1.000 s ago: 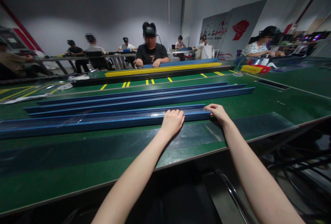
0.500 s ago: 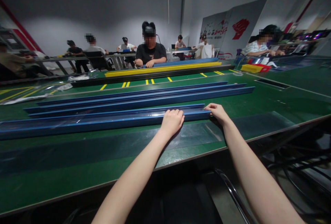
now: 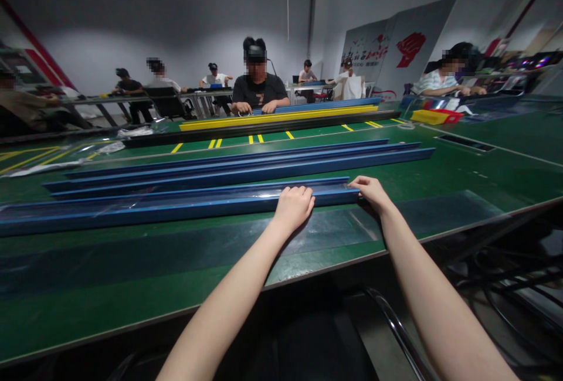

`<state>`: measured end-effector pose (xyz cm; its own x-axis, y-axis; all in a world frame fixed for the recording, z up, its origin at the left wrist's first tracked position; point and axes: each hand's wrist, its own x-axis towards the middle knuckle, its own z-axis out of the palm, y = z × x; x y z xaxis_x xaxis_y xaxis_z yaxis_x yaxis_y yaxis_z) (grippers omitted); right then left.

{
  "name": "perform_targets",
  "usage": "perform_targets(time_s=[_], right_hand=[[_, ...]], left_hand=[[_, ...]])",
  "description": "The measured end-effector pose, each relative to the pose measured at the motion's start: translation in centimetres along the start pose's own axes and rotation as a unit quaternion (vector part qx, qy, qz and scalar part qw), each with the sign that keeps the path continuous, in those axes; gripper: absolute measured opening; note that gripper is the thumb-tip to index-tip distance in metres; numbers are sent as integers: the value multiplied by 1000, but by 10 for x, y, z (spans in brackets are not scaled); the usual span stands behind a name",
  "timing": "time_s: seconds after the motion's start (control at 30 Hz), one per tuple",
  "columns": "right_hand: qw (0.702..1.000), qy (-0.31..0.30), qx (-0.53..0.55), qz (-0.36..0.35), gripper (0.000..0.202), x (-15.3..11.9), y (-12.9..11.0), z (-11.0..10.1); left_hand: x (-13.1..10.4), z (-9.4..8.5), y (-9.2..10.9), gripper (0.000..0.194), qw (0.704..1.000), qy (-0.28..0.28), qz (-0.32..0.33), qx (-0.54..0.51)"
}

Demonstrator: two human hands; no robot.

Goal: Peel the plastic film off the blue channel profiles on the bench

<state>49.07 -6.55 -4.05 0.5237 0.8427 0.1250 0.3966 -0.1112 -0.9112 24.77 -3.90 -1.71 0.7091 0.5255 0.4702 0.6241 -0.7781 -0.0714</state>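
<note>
A long blue plastic channel (image 3: 176, 212) lies across the green table, with shiny clear film along its inside. My left hand (image 3: 294, 205) is closed over its near side wall, close to the right end, with the fingers curled into the trough. At that right end my right hand (image 3: 370, 190) holds its thumb and fingers pressed together, touching the channel's tip. What sits between those fingers is too small to make out. Nearer to me, a flat clear plastic strip (image 3: 176, 246) lies along the table and passes beneath both wrists.
More blue channels (image 3: 285, 169) lie just beyond. Farther off are a yellow channel (image 3: 281, 117) and a black one (image 3: 264, 129). A co-worker (image 3: 259, 88) sits opposite. At right stand a yellow bin (image 3: 426, 116) and a slot in the tabletop (image 3: 466, 143). The table's front edge is close.
Both hands keep their places on the blue channel. The view has shifted very slightly. Opposite, the co-worker's hands have moved a little to the right.
</note>
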Motion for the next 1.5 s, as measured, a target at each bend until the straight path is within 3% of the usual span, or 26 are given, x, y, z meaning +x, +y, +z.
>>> perform_targets(time_s=[1.0,1.5], right_hand=[[1000,4,16,14,18,0,-2,1],[1000,10,8,9,20,-2,-1,2]], left_hand=[[1,4,-2,26,1000,-4,-9,1],[3,1,1,33,999,-40,-37,-1]])
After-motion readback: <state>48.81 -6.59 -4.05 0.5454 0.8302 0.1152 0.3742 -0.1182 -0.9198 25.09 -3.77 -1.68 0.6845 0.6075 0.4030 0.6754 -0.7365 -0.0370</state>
